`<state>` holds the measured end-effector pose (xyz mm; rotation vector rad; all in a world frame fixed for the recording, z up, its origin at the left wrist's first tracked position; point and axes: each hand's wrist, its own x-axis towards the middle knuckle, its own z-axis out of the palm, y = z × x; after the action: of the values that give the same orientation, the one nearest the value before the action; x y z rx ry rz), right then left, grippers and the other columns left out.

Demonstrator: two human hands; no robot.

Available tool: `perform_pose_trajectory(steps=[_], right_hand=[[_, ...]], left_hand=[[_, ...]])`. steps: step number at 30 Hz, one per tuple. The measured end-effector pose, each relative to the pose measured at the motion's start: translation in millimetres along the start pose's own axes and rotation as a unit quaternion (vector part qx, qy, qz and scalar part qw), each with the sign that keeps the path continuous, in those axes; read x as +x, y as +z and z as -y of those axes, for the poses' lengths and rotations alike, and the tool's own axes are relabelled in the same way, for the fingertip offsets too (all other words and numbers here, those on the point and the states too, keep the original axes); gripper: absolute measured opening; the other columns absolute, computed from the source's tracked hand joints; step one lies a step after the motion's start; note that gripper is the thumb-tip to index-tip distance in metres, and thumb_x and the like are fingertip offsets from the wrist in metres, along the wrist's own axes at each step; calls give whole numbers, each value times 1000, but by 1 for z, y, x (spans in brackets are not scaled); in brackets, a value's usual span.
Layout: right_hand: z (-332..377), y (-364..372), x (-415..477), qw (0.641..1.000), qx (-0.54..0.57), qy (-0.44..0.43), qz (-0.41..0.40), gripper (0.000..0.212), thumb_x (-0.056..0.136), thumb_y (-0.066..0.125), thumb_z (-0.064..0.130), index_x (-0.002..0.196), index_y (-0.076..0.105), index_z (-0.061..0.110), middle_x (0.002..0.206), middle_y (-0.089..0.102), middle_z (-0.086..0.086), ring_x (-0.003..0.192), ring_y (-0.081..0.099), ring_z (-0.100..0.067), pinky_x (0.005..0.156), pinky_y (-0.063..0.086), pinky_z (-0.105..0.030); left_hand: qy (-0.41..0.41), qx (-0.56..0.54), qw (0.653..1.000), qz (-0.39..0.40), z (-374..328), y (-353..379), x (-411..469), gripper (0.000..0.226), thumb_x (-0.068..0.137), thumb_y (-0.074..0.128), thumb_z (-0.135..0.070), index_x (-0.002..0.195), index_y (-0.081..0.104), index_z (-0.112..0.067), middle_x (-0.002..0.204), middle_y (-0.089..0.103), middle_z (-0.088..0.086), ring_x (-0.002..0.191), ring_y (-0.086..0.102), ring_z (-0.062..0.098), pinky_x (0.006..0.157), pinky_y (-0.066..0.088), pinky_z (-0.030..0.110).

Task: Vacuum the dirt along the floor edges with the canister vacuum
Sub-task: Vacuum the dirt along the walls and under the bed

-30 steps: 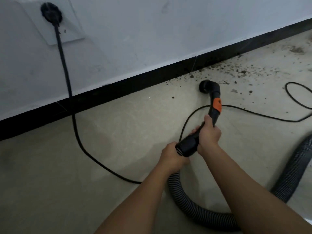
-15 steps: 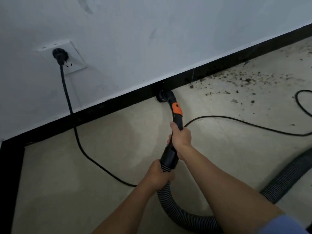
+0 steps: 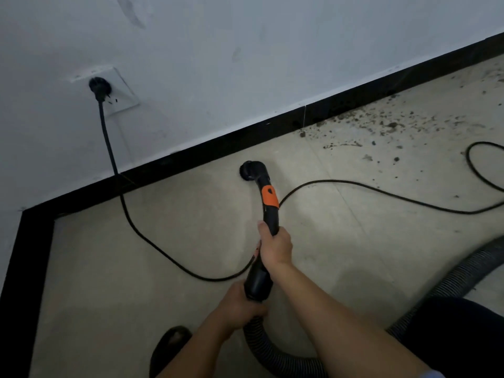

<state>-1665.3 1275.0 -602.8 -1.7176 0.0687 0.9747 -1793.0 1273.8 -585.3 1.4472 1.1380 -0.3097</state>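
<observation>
R grip (image 3: 275, 246) holds wand (image 3: 269, 198), L grip (image 3: 240, 304) hose (image 3: 256, 343)

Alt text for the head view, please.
The right hand and left hand grip a black vacuum wand, its nozzle at the floor near the black baseboard; dirt lies scattered farther right. A cord hangs from a wall socket.

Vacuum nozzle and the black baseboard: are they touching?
Apart. The head view shows a strip of bare floor between the vacuum nozzle and the black baseboard.
</observation>
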Motion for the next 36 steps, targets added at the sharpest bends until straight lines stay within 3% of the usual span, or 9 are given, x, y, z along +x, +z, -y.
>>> perform_pose_trajectory(steps=[3,8,11,18,23,26,29,32,36], right_hand=[[2,-3,-7,999,31,19,-7,33,94,61,40,86,56,8,65,60,-8,51,57,-20,50,48,-29],[16,-58,-13,970,171,75,-153,34,95,60,39,90,57,5,58,56,-7,43,53,-21,42,46,-23],[22,-103,-15,945,204,88,-239,40,98,57,39,99,59,-1,63,57,-7,46,52,-19,33,36,-18],[18,-166,-19,891,295,109,-326,41,96,57,41,105,60,1,60,61,-8,48,58,-23,51,48,-29],[46,-178,8,911,275,84,-296,34,97,58,36,96,58,2,60,55,-6,46,52,-20,38,41,-20],[64,-162,33,937,262,71,-221,33,94,62,38,92,58,5,60,56,-7,45,52,-21,52,50,-31],[75,-151,43,939,282,82,-179,30,94,63,37,90,54,8,62,56,-7,45,52,-20,55,52,-33],[71,-160,42,920,305,95,-229,30,93,64,36,89,57,7,62,57,-7,46,53,-19,58,55,-36],[70,-186,48,894,315,95,-304,33,93,62,40,87,56,8,63,58,-7,48,55,-21,59,56,-37]], left_hand=[[24,28,999,2,5,-7,-2,24,65,65,9,71,58,-13,56,57,-10,56,55,8,56,46,24],[56,179,980,61,-36,2,14,23,58,69,-12,74,57,-21,67,58,-6,65,58,12,60,46,25],[68,274,954,104,-68,28,23,24,63,71,-12,72,53,-25,73,59,-3,73,59,16,62,47,26],[81,397,900,160,-117,82,33,25,69,72,-8,84,55,-20,82,58,-1,84,59,20,67,46,27],[106,349,925,105,-128,90,52,38,67,75,-11,99,55,-16,97,63,3,89,62,21,70,52,29],[105,285,950,69,-128,78,59,37,65,73,-9,99,57,-12,92,65,7,84,66,24,70,56,35],[112,256,958,62,-134,66,62,38,65,72,-9,99,56,-13,89,64,7,80,66,24,66,55,36],[131,280,948,71,-142,67,64,38,66,74,-13,98,54,-16,89,61,3,79,63,20,61,51,29],[177,283,941,59,-153,87,69,32,65,73,-17,90,54,-17,87,61,3,77,62,20,63,50,31]])
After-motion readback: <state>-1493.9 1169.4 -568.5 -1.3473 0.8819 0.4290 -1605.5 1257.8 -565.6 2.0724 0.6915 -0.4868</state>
